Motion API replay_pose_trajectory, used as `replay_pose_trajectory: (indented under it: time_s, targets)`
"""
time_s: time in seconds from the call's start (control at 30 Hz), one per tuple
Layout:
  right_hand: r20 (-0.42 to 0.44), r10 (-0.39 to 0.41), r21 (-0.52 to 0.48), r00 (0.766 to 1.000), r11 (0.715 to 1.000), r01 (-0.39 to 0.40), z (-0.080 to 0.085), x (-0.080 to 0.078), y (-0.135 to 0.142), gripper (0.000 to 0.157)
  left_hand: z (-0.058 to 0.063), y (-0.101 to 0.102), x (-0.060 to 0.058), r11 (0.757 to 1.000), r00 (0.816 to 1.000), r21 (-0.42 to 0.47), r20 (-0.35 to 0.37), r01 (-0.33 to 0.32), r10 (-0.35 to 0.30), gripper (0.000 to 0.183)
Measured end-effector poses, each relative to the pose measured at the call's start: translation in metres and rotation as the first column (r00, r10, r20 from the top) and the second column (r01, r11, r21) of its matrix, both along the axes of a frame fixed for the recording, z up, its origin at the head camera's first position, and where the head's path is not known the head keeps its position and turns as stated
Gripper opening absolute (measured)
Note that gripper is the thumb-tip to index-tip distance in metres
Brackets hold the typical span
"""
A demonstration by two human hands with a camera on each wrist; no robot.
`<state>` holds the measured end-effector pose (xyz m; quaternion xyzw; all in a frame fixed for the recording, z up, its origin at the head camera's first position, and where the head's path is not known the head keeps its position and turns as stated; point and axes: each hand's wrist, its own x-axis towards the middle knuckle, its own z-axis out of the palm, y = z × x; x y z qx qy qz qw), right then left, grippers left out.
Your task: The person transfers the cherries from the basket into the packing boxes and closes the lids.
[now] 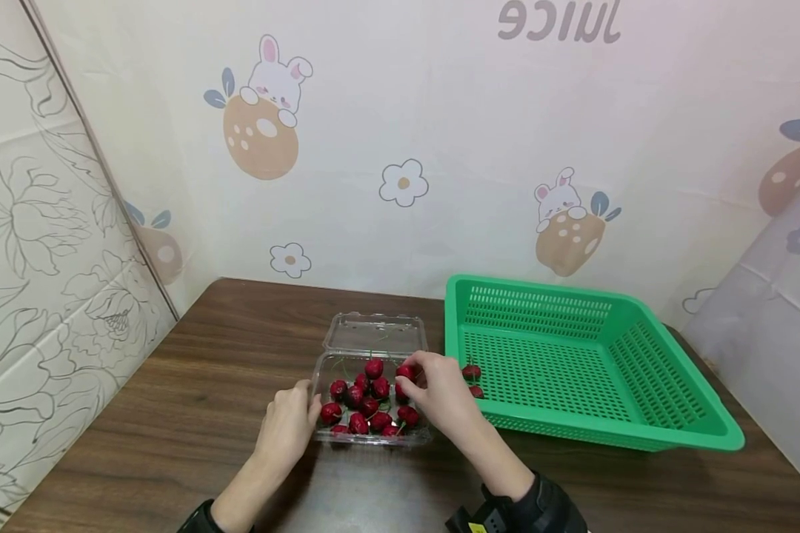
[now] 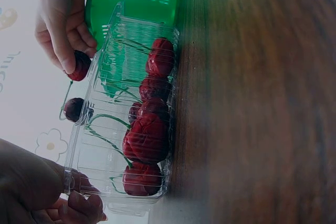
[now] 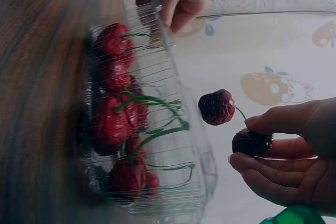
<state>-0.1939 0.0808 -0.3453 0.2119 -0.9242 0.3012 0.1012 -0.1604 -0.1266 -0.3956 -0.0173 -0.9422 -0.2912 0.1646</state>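
A clear plastic clamshell box [image 1: 410,438] holds several dark red cherries [image 1: 355,397] with green stems; its lid [image 1: 373,333] is folded back. My left hand [image 1: 285,423] grips the box's left rim, with the thumb over the edge in the left wrist view. Above the box, my right hand [image 1: 445,394] pinches a cherry [image 3: 252,142] between thumb and fingers. A second cherry [image 3: 216,107] hangs beside it, apparently joined by a stem. Both are clear of the rim in the right wrist view.
To the right of the box stands a green perforated basket [image 1: 593,429]. Several cherries [image 1: 472,372] lie inside at its left end, partly hidden. Both containers rest on a dark wooden table [image 1: 240,355], with a patterned cloth wall [image 1: 347,222] behind.
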Motion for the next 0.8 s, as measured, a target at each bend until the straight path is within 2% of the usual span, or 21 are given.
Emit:
replay_pose_trajectory:
  time_s: [0.3,0.8]
  targets:
    - [-0.128,0.014,0.054,0.992,0.998,-0.007,-0.008,0.001,-0.007,0.012,-0.001,0.000,0.000,1.000,1.000,-0.002,-0.012,0.002,-0.002,0.019]
    - [-0.049,-0.006,0.097,0.999,0.995,0.011,-0.016,0.003,-0.016,0.015,-0.002,-0.001,0.000,1.000,0.999,-0.018,-0.047,0.007,-0.007,0.017]
